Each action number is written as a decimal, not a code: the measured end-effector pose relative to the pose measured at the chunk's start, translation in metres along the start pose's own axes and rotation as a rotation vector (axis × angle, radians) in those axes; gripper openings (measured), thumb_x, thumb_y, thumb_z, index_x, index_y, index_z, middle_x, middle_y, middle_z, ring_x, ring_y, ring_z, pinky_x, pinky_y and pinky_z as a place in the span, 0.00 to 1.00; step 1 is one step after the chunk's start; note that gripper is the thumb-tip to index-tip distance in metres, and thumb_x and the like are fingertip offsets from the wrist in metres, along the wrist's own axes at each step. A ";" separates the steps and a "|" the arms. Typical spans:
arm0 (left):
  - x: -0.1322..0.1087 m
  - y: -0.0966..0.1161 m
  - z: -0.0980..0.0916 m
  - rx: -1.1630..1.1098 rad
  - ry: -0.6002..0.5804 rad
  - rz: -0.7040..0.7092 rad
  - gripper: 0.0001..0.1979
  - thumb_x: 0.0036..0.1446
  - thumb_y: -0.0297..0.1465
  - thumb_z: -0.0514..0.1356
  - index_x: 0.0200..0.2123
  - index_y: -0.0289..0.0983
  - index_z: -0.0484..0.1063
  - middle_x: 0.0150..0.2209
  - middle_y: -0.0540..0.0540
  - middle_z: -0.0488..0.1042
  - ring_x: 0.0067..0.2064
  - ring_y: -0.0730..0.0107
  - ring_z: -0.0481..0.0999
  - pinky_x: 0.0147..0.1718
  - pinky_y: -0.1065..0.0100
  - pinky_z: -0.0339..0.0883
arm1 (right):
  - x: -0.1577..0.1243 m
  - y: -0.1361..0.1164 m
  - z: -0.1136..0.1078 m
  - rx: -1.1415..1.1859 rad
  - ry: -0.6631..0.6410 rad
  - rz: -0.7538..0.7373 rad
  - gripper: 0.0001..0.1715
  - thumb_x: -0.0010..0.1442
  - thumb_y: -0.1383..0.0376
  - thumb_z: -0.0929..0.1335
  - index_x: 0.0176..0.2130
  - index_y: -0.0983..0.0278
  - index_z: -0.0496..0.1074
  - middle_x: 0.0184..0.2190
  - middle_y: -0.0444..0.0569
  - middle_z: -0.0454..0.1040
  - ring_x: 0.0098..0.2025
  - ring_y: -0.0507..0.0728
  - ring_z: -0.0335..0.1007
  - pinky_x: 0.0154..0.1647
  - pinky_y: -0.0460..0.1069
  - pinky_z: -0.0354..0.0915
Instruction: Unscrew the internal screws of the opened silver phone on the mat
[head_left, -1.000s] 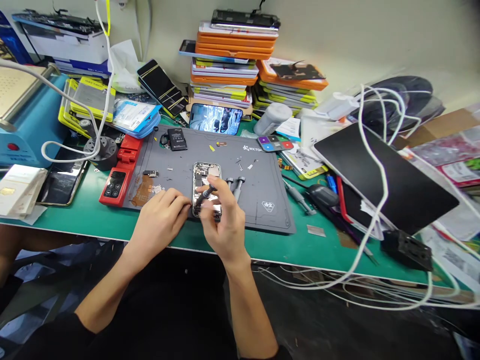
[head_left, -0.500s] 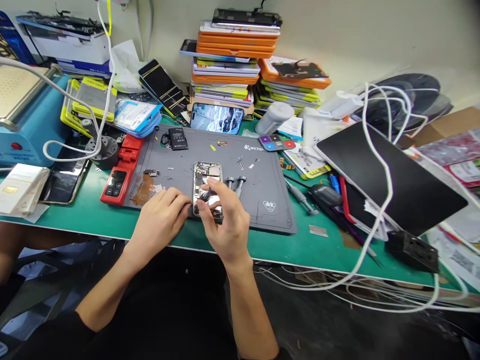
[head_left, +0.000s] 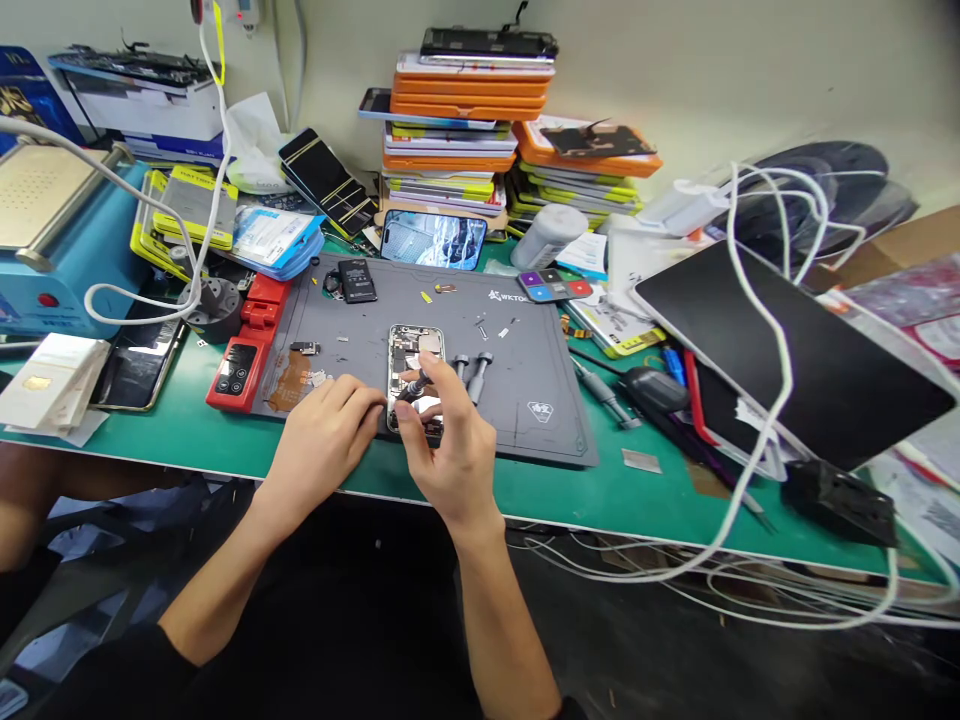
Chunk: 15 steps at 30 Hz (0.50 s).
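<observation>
An opened phone (head_left: pixel 407 345), its inner boards and parts bare, lies upright in my view near the front of the grey work mat (head_left: pixel 540 350). My left hand (head_left: pixel 330 425) has its fingers bent together, the tips against the phone's left edge. Over the phone's lower half, my right hand (head_left: pixel 454 440) pinches a small dark screwdriver (head_left: pixel 412 386) between thumb and fingers, its tip down at the phone's inside. Two more grey screwdrivers (head_left: pixel 480 375) lie just right of the phone, partly behind my right fingers. A black phone battery (head_left: pixel 357 281) rests on the mat's upper left.
A red device with buttons (head_left: pixel 238 372) borders the mat on the left. Behind stand a lit phone (head_left: pixel 433 240) and a stack of orange cases (head_left: pixel 469 104). To the right are a black panel (head_left: pixel 795 350) and a looping white cable (head_left: pixel 772 345). Small loose parts (head_left: pixel 481 328) dot the mat.
The view has shifted slightly. Both hands keep nearly the same places at the phone, with the screwdriver still in my right fingers, whose grip has moved only a little.
</observation>
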<state>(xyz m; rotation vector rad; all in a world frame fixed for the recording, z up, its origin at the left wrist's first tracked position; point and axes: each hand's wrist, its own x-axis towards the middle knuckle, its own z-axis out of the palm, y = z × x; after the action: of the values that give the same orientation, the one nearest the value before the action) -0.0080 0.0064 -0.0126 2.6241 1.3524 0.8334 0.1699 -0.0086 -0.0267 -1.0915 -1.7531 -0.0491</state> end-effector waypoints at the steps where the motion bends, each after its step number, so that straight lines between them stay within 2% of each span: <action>1: 0.000 0.000 0.000 0.009 -0.001 0.002 0.07 0.79 0.30 0.55 0.50 0.38 0.74 0.45 0.45 0.80 0.44 0.61 0.79 0.47 0.59 0.72 | 0.000 0.000 0.000 0.002 0.003 0.002 0.41 0.73 0.72 0.66 0.78 0.54 0.53 0.63 0.53 0.81 0.57 0.58 0.85 0.53 0.53 0.84; 5: 0.000 0.000 0.001 0.041 0.008 0.014 0.07 0.79 0.31 0.55 0.50 0.38 0.73 0.44 0.45 0.79 0.44 0.61 0.78 0.45 0.59 0.72 | 0.002 -0.001 0.000 -0.003 0.004 0.009 0.40 0.74 0.74 0.61 0.78 0.54 0.52 0.63 0.53 0.81 0.57 0.57 0.85 0.55 0.52 0.83; 8: 0.000 0.000 0.001 0.045 0.007 0.024 0.08 0.79 0.30 0.54 0.50 0.38 0.73 0.44 0.45 0.79 0.44 0.60 0.78 0.45 0.59 0.72 | 0.003 -0.001 0.000 -0.016 0.011 0.014 0.41 0.74 0.72 0.65 0.78 0.55 0.52 0.63 0.53 0.81 0.56 0.58 0.86 0.55 0.53 0.84; 12: 0.000 -0.001 0.001 0.036 -0.005 0.020 0.08 0.79 0.30 0.55 0.51 0.38 0.74 0.45 0.44 0.79 0.45 0.60 0.78 0.46 0.59 0.72 | 0.003 -0.001 0.000 0.006 0.001 0.021 0.41 0.74 0.75 0.62 0.78 0.54 0.52 0.65 0.53 0.80 0.56 0.57 0.85 0.55 0.52 0.84; 15: 0.000 -0.001 0.000 0.022 -0.010 0.014 0.08 0.79 0.31 0.55 0.51 0.38 0.74 0.44 0.45 0.79 0.45 0.60 0.78 0.46 0.59 0.72 | 0.002 -0.001 0.000 -0.009 0.016 0.017 0.43 0.73 0.73 0.66 0.78 0.54 0.51 0.65 0.54 0.80 0.55 0.58 0.86 0.54 0.53 0.84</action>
<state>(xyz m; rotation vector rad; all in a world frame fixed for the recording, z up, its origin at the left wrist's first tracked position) -0.0091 0.0072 -0.0127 2.6538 1.3506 0.8101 0.1689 -0.0076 -0.0252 -1.1092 -1.7307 -0.0552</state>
